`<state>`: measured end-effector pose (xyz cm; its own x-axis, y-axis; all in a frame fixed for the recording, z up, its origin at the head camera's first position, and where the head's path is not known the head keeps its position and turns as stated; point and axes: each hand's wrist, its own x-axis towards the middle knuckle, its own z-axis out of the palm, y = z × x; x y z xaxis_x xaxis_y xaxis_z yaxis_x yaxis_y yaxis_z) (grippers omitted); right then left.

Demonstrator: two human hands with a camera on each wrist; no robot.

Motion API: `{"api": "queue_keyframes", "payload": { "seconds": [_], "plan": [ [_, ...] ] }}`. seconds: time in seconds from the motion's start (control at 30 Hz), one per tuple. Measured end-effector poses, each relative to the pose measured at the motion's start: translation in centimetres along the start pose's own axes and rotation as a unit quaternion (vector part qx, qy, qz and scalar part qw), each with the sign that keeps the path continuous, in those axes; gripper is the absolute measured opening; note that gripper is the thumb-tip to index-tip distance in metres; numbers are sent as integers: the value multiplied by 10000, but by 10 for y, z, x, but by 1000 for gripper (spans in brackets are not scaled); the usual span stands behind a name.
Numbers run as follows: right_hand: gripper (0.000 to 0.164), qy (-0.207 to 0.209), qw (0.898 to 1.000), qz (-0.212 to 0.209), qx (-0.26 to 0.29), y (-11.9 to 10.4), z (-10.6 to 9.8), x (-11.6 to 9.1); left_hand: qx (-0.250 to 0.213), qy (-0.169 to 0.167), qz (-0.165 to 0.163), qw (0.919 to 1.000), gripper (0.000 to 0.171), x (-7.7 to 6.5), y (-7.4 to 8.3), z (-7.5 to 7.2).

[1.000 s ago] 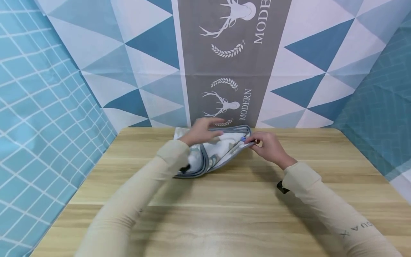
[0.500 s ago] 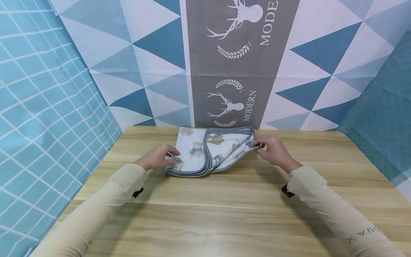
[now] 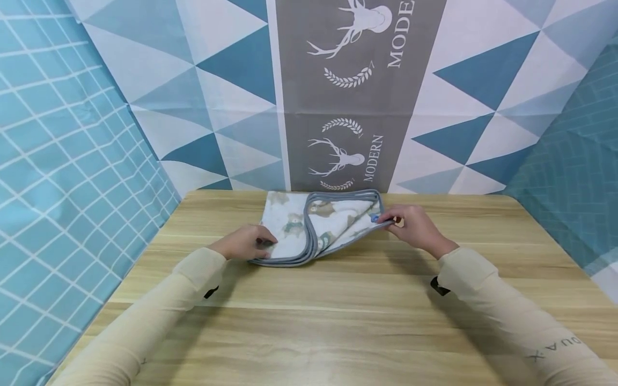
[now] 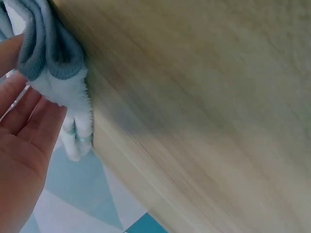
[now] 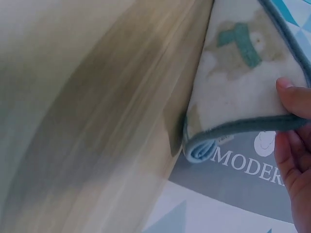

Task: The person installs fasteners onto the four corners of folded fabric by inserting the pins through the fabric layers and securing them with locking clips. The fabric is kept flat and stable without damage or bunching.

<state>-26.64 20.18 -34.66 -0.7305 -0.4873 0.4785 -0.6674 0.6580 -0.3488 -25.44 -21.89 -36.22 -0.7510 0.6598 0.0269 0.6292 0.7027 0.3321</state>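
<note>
A folded fleece blanket (image 3: 285,230), white with brown bears and grey-blue edging, lies at the far side of the table. Its left front corner is between the thumb and fingers of my left hand (image 3: 245,241); the left wrist view shows the fingers (image 4: 31,109) along the stacked edging and the thumb across it. My right hand (image 3: 415,228) pinches the blanket's right corner and holds it lifted off the table. In the right wrist view the thumb (image 5: 294,99) presses on the white face, fingers beneath. A small blue patch (image 3: 374,218) shows near that corner.
The wooden table (image 3: 309,321) stretches in front of the blanket. Behind its far edge hangs a patterned cloth (image 3: 338,96) with triangles and deer heads. Blue grid-patterned cloth (image 3: 58,161) hangs along the left, and a teal cloth (image 3: 574,145) on the right.
My left hand has come from over the blanket's middle to its left front corner and now grips there. The right hand keeps its pinch, with the lifted corner slightly farther right.
</note>
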Motion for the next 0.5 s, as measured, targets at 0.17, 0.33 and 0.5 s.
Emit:
{"api": "queue_keyframes", "payload": {
  "seconds": [0.17, 0.33, 0.5],
  "plan": [
    [17, -114, 9991, -320, -250, 2, -3, -3, -6, 119, -12, 9999, 29, 1, -4, 3],
    [18, -560, 9952, -626, -493, 3, 1, -20, 45, 87, -101, 9999, 29, 2, -2, 3],
    [16, -1126, 9911, -437, -557, 3, 7, -34, 64, -14, -276, 9996, 29, 2, 2, 4]
  ]
}}
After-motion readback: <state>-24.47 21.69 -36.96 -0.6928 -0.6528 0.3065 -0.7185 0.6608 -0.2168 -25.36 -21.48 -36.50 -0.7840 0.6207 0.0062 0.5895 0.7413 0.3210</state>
